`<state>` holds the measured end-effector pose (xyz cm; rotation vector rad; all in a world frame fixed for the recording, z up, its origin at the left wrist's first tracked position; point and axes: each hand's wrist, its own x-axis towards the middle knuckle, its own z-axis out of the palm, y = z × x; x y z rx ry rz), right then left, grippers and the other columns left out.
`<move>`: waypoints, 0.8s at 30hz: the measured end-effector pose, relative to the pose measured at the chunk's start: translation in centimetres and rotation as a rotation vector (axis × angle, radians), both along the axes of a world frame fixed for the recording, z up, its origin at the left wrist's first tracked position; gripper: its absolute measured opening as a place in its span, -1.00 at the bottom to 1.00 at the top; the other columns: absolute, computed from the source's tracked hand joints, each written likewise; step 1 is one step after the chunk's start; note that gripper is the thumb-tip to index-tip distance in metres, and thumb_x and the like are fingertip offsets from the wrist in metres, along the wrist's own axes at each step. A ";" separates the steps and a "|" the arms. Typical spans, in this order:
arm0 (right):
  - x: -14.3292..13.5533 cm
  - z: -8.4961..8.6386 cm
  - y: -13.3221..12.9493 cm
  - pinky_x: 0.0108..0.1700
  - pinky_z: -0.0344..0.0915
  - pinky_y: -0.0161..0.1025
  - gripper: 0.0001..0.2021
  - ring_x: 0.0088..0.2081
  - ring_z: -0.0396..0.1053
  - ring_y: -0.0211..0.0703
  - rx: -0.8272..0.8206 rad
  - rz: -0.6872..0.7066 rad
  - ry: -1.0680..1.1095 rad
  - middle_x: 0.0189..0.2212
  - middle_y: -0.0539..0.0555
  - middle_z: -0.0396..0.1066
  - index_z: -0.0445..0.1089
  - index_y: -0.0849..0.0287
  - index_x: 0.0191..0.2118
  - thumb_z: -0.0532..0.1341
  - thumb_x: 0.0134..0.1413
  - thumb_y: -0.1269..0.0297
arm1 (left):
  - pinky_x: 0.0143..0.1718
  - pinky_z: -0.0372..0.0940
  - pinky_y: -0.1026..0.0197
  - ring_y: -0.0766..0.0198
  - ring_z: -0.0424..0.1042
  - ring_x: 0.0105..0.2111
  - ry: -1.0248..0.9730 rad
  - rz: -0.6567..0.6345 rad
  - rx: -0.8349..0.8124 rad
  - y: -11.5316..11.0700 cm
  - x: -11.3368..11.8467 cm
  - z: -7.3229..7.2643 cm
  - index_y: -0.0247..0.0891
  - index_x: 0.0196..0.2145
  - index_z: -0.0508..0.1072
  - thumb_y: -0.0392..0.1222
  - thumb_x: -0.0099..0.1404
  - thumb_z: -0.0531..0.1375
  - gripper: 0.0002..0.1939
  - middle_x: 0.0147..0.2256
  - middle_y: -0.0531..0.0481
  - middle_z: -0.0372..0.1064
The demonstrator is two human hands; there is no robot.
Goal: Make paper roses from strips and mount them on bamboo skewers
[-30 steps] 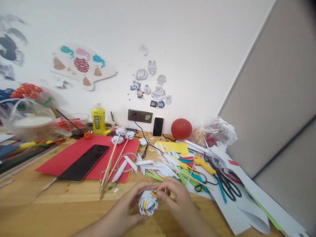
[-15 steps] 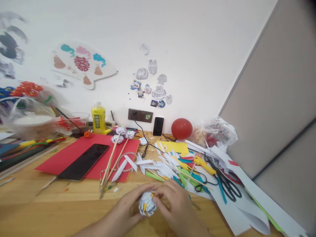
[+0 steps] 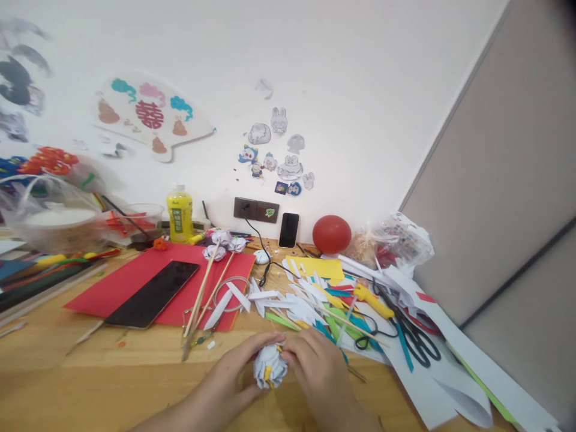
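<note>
A white paper flower (image 3: 269, 367) with yellow pieces showing among its petals is held low over the wooden table. My left hand (image 3: 238, 371) grips it from the left, thumb below and fingers along the top. On the other side my right hand (image 3: 310, 363) pinches the flower's upper right edge; the fingertips are partly hidden behind the thumb. Beyond the hands lie white paper strips (image 3: 303, 307) in a loose heap. Finished-looking white paper flowers on sticks (image 3: 220, 243) rest on a red sheet (image 3: 148, 270) to the left.
A dark phone (image 3: 153, 295) lies across the red sheet. On the right are a yellow glue gun (image 3: 372, 301), black scissors (image 3: 416, 342) and large white paper (image 3: 427, 384). At the back stand a yellow bottle (image 3: 180, 213), a small phone (image 3: 288, 230) and a red balloon (image 3: 332, 234).
The flower has turned slightly between my hands, its yellow piece facing more toward the front. My right hand's fingers have drawn closer together and shifted a little along its edge.
</note>
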<state>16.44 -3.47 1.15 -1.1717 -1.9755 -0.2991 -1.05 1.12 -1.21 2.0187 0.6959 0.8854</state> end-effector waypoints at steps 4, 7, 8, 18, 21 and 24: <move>0.1 0.2 -0.1 -0.44 0.17 -0.28 -0.71 -0.46 0.30 -0.20 0.046 -0.028 -0.055 -0.51 0.03 0.39 0.35 0.18 -0.39 -0.05 0.27 0.29 | 0.06 0.23 0.19 0.19 0.34 0.02 -0.025 -0.001 -0.007 0.1 0.0 -0.1 -0.09 0.01 0.27 -0.53 -0.03 0.13 -0.36 0.02 -0.02 0.37; 0.1 0.5 -0.3 -0.42 0.17 -0.29 -0.75 -0.44 0.30 -0.21 0.012 0.001 -0.018 -0.48 0.03 0.40 0.34 0.18 -0.37 -0.02 0.25 0.31 | 0.06 0.23 0.19 0.19 0.34 0.02 -0.028 -0.011 -0.011 0.2 -0.1 -0.4 -0.07 0.01 0.27 -0.54 -0.05 0.13 -0.34 0.02 -0.01 0.37; 0.1 0.6 -0.3 -0.41 0.18 -0.29 -0.75 -0.42 0.31 -0.21 -0.010 0.013 -0.003 -0.47 0.03 0.40 0.34 0.18 -0.38 -0.02 0.25 0.31 | 0.06 0.23 0.19 0.19 0.34 0.02 -0.025 -0.011 -0.012 0.2 -0.1 -0.4 -0.08 0.00 0.28 -0.54 -0.05 0.13 -0.35 0.01 -0.01 0.38; 0.9 0.8 -0.1 -0.32 0.17 -0.29 -0.85 -0.36 0.29 -0.20 -0.252 0.130 -0.057 -0.42 0.01 0.40 0.29 0.17 -0.40 0.06 0.17 0.43 | 0.04 0.21 0.20 0.19 0.36 -0.02 0.004 -0.055 -0.035 0.1 0.1 -0.1 -0.07 0.00 0.32 -0.57 -0.10 0.11 -0.31 -0.02 0.02 0.40; 0.9 1.1 -0.2 -0.30 0.16 -0.30 -0.90 -0.33 0.29 -0.19 -0.310 0.115 -0.003 -0.41 0.00 0.40 0.30 0.17 -0.41 0.12 0.11 0.45 | 0.03 0.22 0.22 0.20 0.36 -0.02 -0.004 -0.058 -0.050 0.1 0.1 -0.1 -0.06 -0.01 0.32 -0.56 -0.08 0.11 -0.32 -0.02 0.03 0.41; 0.8 1.4 -0.2 -0.32 0.16 -0.34 -0.86 -0.35 0.29 -0.22 -0.417 0.115 0.071 -0.47 -0.03 0.37 0.30 0.17 -0.46 0.17 0.06 0.50 | 0.02 0.22 0.24 0.22 0.37 -0.05 -0.019 -0.077 -0.050 0.1 0.1 -0.3 -0.02 -0.01 0.32 -0.57 -0.09 0.13 -0.30 -0.03 0.07 0.41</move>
